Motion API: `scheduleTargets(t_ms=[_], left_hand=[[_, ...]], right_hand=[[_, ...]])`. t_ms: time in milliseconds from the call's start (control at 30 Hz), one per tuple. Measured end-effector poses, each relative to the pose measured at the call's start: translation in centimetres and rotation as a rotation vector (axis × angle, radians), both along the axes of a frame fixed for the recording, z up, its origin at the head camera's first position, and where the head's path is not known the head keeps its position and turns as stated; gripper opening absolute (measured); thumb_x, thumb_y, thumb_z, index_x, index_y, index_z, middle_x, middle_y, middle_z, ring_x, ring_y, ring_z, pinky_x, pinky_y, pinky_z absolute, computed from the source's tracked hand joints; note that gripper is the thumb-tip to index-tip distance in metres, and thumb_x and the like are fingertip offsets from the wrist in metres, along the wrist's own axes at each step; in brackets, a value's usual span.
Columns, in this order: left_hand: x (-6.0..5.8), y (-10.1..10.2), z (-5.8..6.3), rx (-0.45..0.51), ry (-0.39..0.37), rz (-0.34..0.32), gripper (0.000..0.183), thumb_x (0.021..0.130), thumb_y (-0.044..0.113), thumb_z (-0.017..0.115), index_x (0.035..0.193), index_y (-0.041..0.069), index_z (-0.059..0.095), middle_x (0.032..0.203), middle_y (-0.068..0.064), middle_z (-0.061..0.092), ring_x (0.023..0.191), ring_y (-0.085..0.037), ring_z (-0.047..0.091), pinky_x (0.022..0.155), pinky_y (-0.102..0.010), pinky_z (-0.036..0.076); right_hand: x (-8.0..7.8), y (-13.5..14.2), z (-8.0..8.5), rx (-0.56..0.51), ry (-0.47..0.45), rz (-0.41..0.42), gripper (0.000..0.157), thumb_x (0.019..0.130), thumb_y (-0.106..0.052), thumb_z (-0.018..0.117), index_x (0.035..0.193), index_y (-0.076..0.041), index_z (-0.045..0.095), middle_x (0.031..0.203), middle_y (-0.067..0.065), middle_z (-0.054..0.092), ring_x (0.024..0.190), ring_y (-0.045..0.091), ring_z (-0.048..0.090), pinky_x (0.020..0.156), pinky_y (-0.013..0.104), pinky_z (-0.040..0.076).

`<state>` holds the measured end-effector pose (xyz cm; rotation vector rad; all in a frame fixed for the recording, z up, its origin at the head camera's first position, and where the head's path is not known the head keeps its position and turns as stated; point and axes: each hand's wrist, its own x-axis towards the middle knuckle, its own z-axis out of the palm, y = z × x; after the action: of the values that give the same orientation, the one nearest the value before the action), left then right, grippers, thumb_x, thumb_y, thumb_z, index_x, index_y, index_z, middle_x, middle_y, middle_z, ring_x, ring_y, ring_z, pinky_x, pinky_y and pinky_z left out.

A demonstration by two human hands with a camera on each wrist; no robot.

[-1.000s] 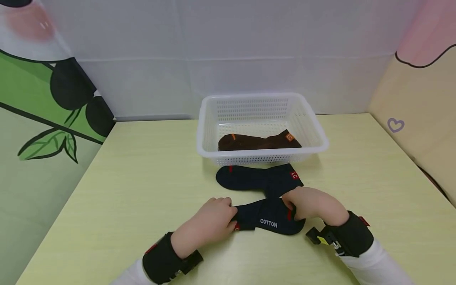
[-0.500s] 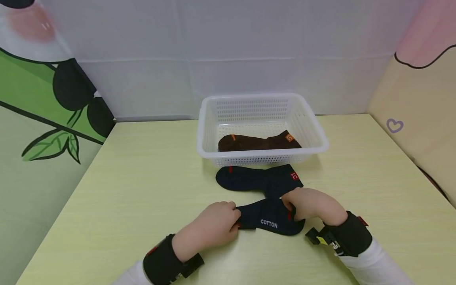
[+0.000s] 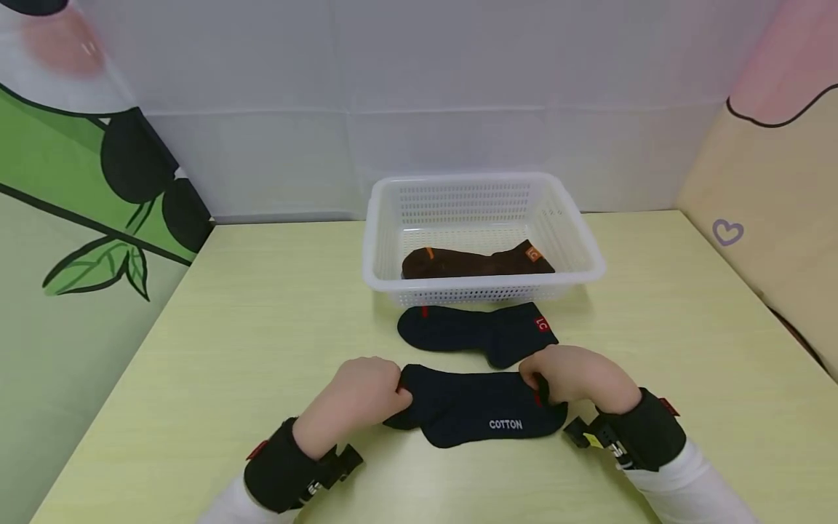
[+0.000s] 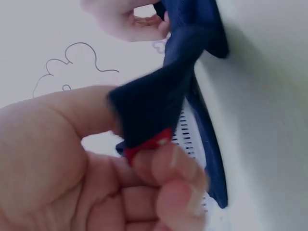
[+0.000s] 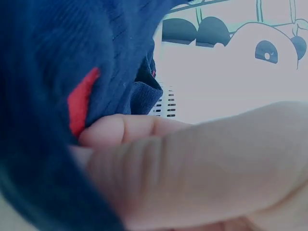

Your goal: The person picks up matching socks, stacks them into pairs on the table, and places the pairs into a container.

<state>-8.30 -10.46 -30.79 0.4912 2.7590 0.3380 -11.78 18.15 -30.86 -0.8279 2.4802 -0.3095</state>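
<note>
A navy sock (image 3: 471, 407) marked COTTON lies stretched out between both hands, toe to the right. Its cuff is pinched by my left hand (image 3: 360, 393); in the left wrist view the fingers (image 4: 168, 166) hold the cuff near a red label (image 4: 151, 144). At the toe end, my right hand (image 3: 576, 375) pinches the fabric beside a red mark (image 5: 83, 103). Just behind lies a second navy sock (image 3: 458, 329) with a red LC label, flat on the table and close to the right hand.
Behind the socks stands a white perforated basket (image 3: 484, 286), with a brown sock (image 3: 478, 263) inside near its front wall. The pale wooden table (image 3: 275, 313) carries everything. A grey wall covering (image 3: 275, 160) rises at the table's back edge.
My left hand has moved left, drawing the sock's cuff out so the sock lies longer and straighter. The right hand has stayed almost in place at the toe.
</note>
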Motion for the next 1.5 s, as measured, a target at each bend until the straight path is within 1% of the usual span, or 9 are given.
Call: scheduleTargets(t_ms=[133,300,467,633,767,1067,1200,1400,1500], left_hand=[[-0.2,0.0,-0.6,-0.060,-0.045,-0.015,0.037,0.083,0.015,0.061,0.054,0.014,0.039,0.053,0.003,0.031,0.048,-0.014,0.029,0.048,-0.028,0.023],[-0.7,0.1,-1.2,-0.123,0.046,0.012,0.031,0.084,0.026,0.070,0.065,0.010,0.052,0.057,0.000,0.046,0.051,-0.015,0.043,0.047,-0.029,0.033],[-0.9,0.2,-1.3,-0.039,0.085,-0.032,0.028,0.085,0.030,0.070,0.074,0.009,0.055,0.059,-0.001,0.049,0.053,-0.015,0.046,0.050,-0.030,0.037],[-0.6,0.5,-1.4,0.116,0.017,-0.153,0.030,0.088,0.029,0.067,0.072,0.010,0.049,0.061,0.001,0.043,0.055,-0.012,0.039,0.053,-0.026,0.030],[-0.3,0.7,-1.3,0.140,-0.088,-0.214,0.026,0.089,0.031,0.065,0.081,0.010,0.052,0.070,0.001,0.044,0.062,-0.012,0.040,0.057,-0.026,0.033],[-0.1,1.1,-1.4,0.154,-0.193,-0.204,0.044,0.093,0.036,0.058,0.125,0.007,0.052,0.113,-0.012,0.058,0.095,-0.021,0.059,0.083,-0.035,0.049],[-0.2,1.4,-1.7,0.207,-0.244,-0.190,0.053,0.096,0.039,0.052,0.141,0.014,0.040,0.127,-0.012,0.053,0.110,-0.021,0.056,0.092,-0.037,0.046],[-0.5,1.6,-2.4,0.375,-0.336,-0.171,0.061,0.096,0.041,0.051,0.148,0.018,0.028,0.086,0.000,0.055,0.074,-0.010,0.050,0.068,-0.025,0.042],[-0.5,1.9,-2.8,0.455,-0.378,-0.154,0.066,0.096,0.041,0.051,0.150,0.016,0.021,0.099,0.000,0.061,0.085,-0.009,0.057,0.076,-0.026,0.045]], right_hand=[[0.0,0.0,-0.1,0.010,-0.009,-0.013,0.037,0.066,0.018,0.063,0.067,-0.016,0.046,0.062,-0.007,0.037,0.057,0.011,0.033,0.054,0.024,0.026],[-0.1,-0.1,-0.1,0.036,-0.011,-0.046,0.035,0.066,0.012,0.068,0.069,-0.016,0.049,0.067,-0.005,0.042,0.061,0.012,0.036,0.055,0.025,0.029],[-0.5,0.1,0.5,0.052,0.046,-0.068,0.017,0.073,-0.008,0.077,0.076,-0.015,0.062,0.075,-0.003,0.052,0.067,0.013,0.044,0.061,0.027,0.038],[-0.5,-0.1,1.0,0.080,0.022,-0.182,0.021,0.079,-0.025,0.076,0.085,-0.008,0.065,0.077,0.000,0.059,0.067,0.015,0.048,0.062,0.030,0.042],[-0.4,-0.6,0.5,0.089,-0.049,-0.251,0.030,0.076,-0.031,0.078,0.082,-0.007,0.060,0.073,0.001,0.055,0.065,0.016,0.047,0.059,0.028,0.038],[-0.1,-1.9,-0.8,0.059,-0.109,-0.176,0.036,0.074,-0.017,0.080,0.103,-0.004,0.062,0.090,0.002,0.062,0.077,0.015,0.054,0.070,0.034,0.048],[-0.1,-2.6,-1.1,-0.024,-0.098,-0.120,0.028,0.076,-0.008,0.076,0.100,-0.006,0.062,0.085,0.000,0.061,0.073,0.013,0.051,0.066,0.029,0.045],[0.0,-3.6,-2.3,-0.256,-0.092,-0.100,0.018,0.079,-0.007,0.072,0.089,-0.011,0.057,0.080,-0.003,0.056,0.070,0.009,0.051,0.063,0.023,0.043],[0.1,-4.1,-3.0,-0.375,-0.147,-0.121,0.016,0.082,-0.010,0.070,0.089,-0.011,0.055,0.084,-0.003,0.057,0.072,0.006,0.055,0.065,0.022,0.045]])
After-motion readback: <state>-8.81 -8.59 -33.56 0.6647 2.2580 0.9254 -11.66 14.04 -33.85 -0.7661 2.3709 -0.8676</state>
